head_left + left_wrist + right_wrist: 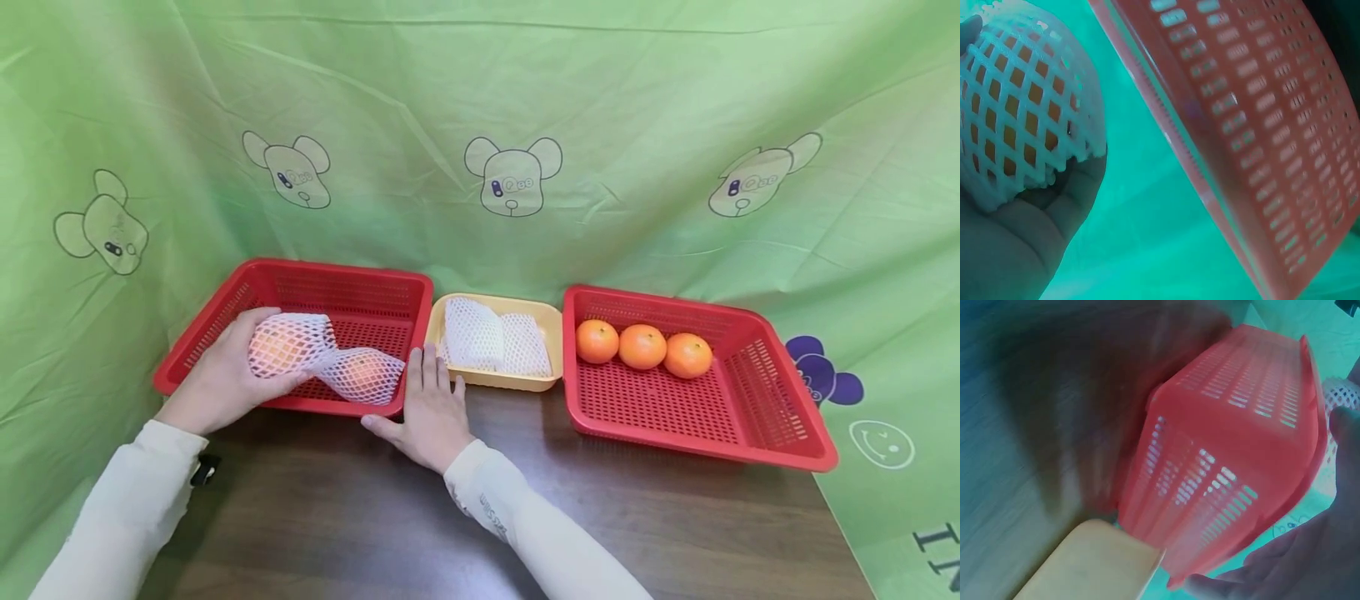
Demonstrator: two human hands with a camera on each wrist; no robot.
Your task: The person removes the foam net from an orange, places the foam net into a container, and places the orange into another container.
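Note:
My left hand holds an orange in a white foam net above the front of the left red basket. Curled fingers and palm show round that netted orange in the left wrist view. Beside it, at the basket's front right corner, is a second netted orange; the two nets meet or overlap. My right hand is at that corner, its fingers extended and holding nothing. In the right wrist view, the fingers lie close to the basket rim; contact is hard to tell.
A yellow tray with white foam nets stands between the baskets. The right red basket contains three bare oranges in a row. A green printed curtain hangs behind and beside the wooden table.

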